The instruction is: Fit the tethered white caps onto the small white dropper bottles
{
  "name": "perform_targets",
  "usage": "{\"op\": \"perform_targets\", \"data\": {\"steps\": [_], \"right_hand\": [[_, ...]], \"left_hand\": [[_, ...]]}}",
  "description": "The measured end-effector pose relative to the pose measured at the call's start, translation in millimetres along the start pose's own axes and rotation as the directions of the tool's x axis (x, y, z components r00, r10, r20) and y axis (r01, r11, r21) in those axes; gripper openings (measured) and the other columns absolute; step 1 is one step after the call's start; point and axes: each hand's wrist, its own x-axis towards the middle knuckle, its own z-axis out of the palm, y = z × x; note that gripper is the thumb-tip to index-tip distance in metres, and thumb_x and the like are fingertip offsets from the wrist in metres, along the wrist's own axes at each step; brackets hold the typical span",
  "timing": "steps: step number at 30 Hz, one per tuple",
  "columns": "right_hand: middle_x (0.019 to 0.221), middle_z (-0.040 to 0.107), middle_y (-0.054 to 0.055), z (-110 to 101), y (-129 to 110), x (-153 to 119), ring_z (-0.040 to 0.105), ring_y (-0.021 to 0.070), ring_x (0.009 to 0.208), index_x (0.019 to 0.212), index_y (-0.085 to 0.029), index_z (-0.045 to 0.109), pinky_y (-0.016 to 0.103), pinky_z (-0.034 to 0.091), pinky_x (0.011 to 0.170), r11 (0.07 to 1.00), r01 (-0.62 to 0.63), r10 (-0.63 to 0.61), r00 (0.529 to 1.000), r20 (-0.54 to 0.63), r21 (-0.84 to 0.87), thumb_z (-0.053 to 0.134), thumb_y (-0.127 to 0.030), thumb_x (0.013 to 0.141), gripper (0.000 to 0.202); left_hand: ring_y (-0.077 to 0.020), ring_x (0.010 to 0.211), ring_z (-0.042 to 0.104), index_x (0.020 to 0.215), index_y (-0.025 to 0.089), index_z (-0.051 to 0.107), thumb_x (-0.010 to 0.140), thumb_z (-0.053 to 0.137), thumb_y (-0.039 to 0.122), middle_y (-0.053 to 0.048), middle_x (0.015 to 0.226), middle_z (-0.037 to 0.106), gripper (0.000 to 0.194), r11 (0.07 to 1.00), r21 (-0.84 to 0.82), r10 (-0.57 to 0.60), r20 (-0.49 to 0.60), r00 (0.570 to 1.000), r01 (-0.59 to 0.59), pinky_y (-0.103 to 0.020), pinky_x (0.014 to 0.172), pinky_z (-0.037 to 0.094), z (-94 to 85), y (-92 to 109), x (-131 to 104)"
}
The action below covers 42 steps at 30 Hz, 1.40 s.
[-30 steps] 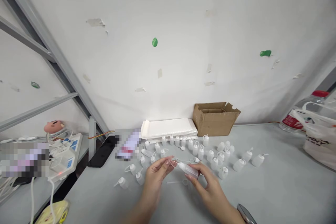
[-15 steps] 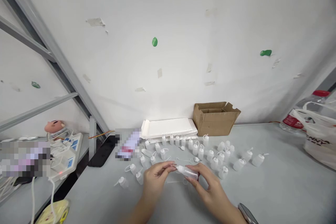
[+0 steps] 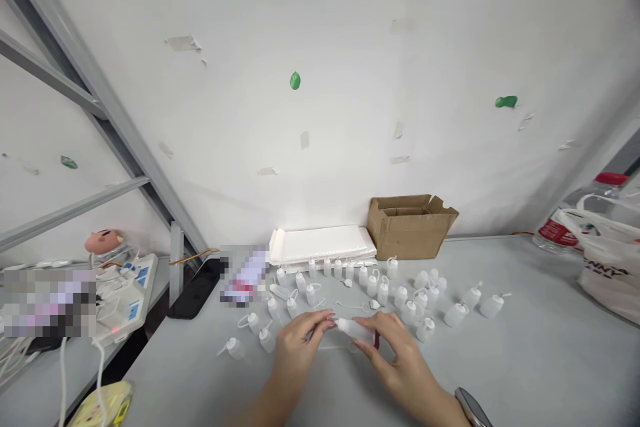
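A small translucent white bottle lies tilted between my hands, its tip pointing left. My right hand is wrapped round the bottle's body with thumb and fingers. At the tip, the thumb and fingers of my left hand are pinched together; what they grip is too small to make out. A thin loose strap with a cap lies on the grey table just beyond. Several similar small bottles with looped caps stand around, including one right of my right hand and one left of my left hand.
At the back of the table are a stack of white packets and an open cardboard box. A black phone and power strip are at the left. A white plastic bag and large bottle stand right.
The bottle has turned slightly in my right hand and its body looks cloudier. My left fingers have shifted very slightly at the tip.
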Motion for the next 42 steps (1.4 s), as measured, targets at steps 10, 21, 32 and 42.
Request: {"op": "perform_targets", "data": {"steps": [10,21,32,42], "right_hand": [[0.079,0.060,0.002,-0.4,-1.1,-0.3,0.052,0.0178,0.072,0.102,-0.021,0.056,0.034,0.046,0.067,1.000,0.009,-0.009,1.000,0.004,0.005,0.051,-0.022,0.087,0.016],[0.078,0.060,0.003,-0.8,-1.1,-0.3,0.053,0.0185,0.072,0.101,-0.021,0.056,0.034,0.046,0.067,1.000,-0.008,0.008,1.000,0.023,0.001,0.050,-0.023,0.087,0.015],[0.074,0.060,0.003,-1.1,-4.3,0.9,0.053,0.0180,0.069,0.098,-0.018,0.058,0.035,0.046,0.067,0.999,0.001,-0.001,1.000,0.019,-0.034,0.049,-0.025,0.087,0.015],[0.072,0.060,0.004,3.7,-1.6,-2.5,0.054,0.0185,0.066,0.098,-0.017,0.058,0.036,0.046,0.068,0.999,0.014,-0.014,1.000,0.014,-0.053,0.047,-0.026,0.089,0.017]], "left_hand": [[-0.0146,0.071,0.070,0.076,0.026,0.073,0.072,0.063,0.019,0.004,0.075,0.074,0.013,1.000,0.006,0.008,-0.009,1.000,-0.008,-0.019,0.067,0.056,0.6,-1.0,-0.4],[-0.0142,0.067,0.069,0.076,0.027,0.073,0.072,0.061,0.019,0.004,0.075,0.075,0.015,1.000,0.004,0.013,-0.001,1.000,-0.013,-0.020,0.066,0.057,1.9,-2.5,0.2],[-0.0174,0.070,0.069,0.072,0.026,0.073,0.072,0.061,0.024,0.002,0.074,0.074,0.012,0.999,0.025,-0.027,0.010,1.000,0.027,-0.024,0.065,0.057,3.7,-0.5,-0.2],[-0.0174,0.069,0.070,0.074,0.026,0.073,0.072,0.062,0.025,0.001,0.074,0.074,0.011,0.999,0.037,-0.007,0.030,1.000,0.005,-0.024,0.066,0.058,6.9,-6.3,-4.4]]}}
